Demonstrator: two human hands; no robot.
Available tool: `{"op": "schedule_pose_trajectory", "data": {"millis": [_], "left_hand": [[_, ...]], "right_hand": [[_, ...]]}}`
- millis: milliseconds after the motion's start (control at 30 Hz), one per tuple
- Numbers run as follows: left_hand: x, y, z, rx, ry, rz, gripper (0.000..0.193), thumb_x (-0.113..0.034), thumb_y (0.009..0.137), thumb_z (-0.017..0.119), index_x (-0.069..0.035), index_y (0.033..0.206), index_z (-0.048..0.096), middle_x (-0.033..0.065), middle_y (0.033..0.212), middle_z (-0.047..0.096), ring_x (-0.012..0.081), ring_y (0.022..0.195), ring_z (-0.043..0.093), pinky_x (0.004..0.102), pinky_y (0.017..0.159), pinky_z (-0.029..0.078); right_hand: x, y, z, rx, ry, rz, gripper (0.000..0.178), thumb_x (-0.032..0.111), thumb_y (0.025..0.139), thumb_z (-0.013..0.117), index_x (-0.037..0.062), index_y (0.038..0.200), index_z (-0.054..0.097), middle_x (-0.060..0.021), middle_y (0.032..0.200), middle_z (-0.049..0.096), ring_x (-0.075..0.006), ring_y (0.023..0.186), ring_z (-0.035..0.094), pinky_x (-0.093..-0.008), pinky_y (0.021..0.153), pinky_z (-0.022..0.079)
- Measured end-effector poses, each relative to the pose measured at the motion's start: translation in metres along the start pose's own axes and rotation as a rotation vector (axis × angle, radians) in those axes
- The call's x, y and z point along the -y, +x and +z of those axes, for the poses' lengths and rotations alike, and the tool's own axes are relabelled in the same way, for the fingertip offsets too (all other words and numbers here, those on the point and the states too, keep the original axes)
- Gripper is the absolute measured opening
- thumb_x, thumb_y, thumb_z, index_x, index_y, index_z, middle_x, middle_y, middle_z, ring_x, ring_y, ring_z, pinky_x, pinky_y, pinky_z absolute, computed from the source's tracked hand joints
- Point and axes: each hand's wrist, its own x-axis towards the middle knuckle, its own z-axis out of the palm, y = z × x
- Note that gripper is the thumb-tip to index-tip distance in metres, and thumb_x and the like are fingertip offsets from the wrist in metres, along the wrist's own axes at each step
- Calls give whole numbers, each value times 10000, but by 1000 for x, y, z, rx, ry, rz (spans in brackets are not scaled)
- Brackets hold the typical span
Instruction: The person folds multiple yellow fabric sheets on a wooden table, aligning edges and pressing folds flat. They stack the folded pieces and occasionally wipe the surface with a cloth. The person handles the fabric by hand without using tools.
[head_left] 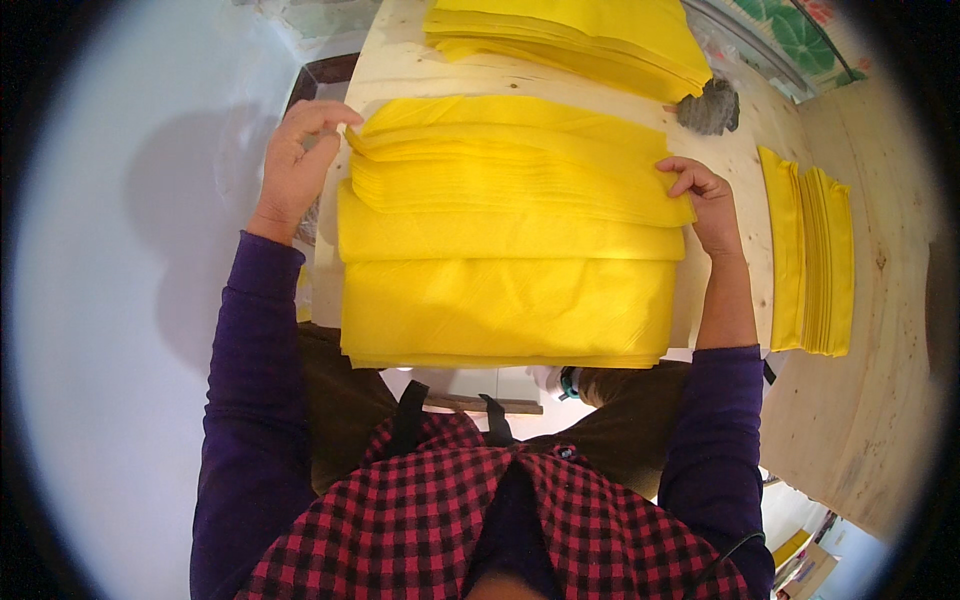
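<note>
A stack of thin yellow fabric sheets (510, 310) lies in front of me on a pale wooden table, its near edge at the table's front. Several layers on top (500, 165) are fanned toward the far side in stepped folds. My left hand (298, 165) pinches the far left corner of these layers between thumb and forefinger. At the right edge, my right hand (705, 195) has its fingers curled against the upper layers, closed on their border. Part of the right thumb is hidden.
A second yellow fabric pile (570, 40) lies beyond the first. Beside its near right corner is a dark grey crumpled thing (712, 108). Narrow folded yellow fabric pieces (812, 260) lie at the right, near a wooden panel (880, 250). A white wall (130, 300) rises on the left.
</note>
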Motion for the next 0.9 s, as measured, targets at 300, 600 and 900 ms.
{"op": "schedule_pose_trajectory", "data": {"millis": [300, 600, 900], "left_hand": [[-75, -8, 64, 137, 523, 369, 397, -273, 924, 527, -62, 1260, 536, 152, 1339, 502, 319, 1263, 435, 426, 1072, 315], [-70, -26, 84, 390, 674, 71, 541, -280, 937, 499, -84, 1418, 350, 168, 1476, 327, 357, 1378, 271, 502, 1118, 213], [-69, -33, 85, 398, 714, 84, 562, -286, 928, 513, -92, 1425, 337, 167, 1491, 296, 352, 1385, 255, 513, 1106, 223]], "right_hand": [[2, -1, 1, -19, -45, -16, 210, -183, 682, 465, 7, 672, 554, -103, 1061, 662, -199, 1028, 583, -283, 945, 412], [0, -6, -5, 6, -64, -15, 211, -175, 703, 457, 10, 679, 556, -88, 1083, 667, -192, 1025, 587, -276, 932, 422], [12, -3, 0, -142, 402, 176, 212, -86, 831, 474, -8, 947, 633, -126, 1091, 657, -191, 1023, 600, -307, 916, 470]]}}
